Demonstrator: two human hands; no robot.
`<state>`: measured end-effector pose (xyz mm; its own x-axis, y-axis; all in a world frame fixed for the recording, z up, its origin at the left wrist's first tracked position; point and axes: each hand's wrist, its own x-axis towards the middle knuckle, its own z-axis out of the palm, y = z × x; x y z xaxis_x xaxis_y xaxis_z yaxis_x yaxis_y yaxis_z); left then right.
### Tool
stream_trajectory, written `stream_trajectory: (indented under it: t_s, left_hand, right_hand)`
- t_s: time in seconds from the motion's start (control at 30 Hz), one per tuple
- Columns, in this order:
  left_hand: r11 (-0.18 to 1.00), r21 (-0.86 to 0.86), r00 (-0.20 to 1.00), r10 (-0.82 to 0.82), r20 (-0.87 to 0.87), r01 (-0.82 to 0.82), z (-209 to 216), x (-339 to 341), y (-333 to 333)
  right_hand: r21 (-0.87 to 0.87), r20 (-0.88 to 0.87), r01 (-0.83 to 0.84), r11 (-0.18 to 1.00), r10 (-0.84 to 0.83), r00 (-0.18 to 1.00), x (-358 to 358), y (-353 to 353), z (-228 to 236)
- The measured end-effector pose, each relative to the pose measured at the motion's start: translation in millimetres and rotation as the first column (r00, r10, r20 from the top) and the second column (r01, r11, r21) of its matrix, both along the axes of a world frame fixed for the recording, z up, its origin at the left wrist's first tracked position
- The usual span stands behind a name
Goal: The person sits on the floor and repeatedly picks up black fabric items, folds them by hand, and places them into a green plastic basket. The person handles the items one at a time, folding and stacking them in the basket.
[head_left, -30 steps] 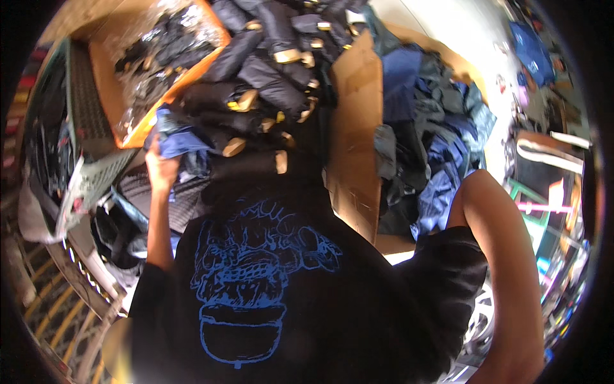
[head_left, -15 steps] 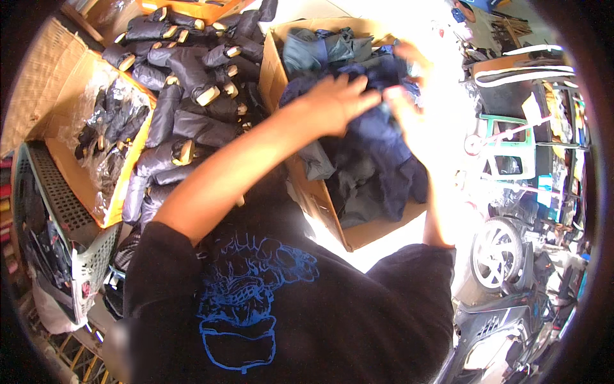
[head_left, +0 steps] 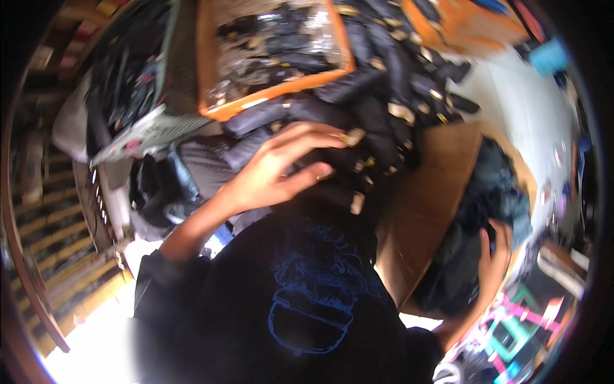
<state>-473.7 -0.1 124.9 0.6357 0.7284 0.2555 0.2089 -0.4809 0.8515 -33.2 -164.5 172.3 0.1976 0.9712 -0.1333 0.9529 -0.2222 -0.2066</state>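
My left hand (head_left: 278, 163) is over a heap of rolled black fabric bundles (head_left: 374, 121) with tan bands or tags. Its thumb and fingers are spread, and the fingertips come close to a tan tag (head_left: 352, 137) on one bundle. At the right, my right hand (head_left: 496, 253) is inside a long cardboard box (head_left: 430, 211), against dark blue-grey cloth (head_left: 489, 185). Thumb and fingers stand apart there, and I make out no cloth gripped between them. Motion blur softens both hands.
An orange-edged carton (head_left: 275, 97) of plastic-wrapped dark items stands beyond the heap. Left of it is a grey perforated crate (head_left: 150, 131) with dark cloth. An orange bag (head_left: 467, 29) lies at the far right. Wooden slats (head_left: 61, 256) are at the left, a green frame (head_left: 511, 339) at the lower right.
The view has swung left. My left hand has left the cloth in the cardboard box for the black bundles; my right hand is still at that box.
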Motion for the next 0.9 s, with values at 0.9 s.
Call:
stream_trajectory:
  t_s: [0.9]
  left_hand:
    - [0.611,-0.069,0.434,0.475,-0.765,-0.789,-176.2,-262.4,-169.5]
  right_hand:
    - [-0.588,0.069,0.173,0.790,-0.164,0.984,-42.6,106.5,36.0]
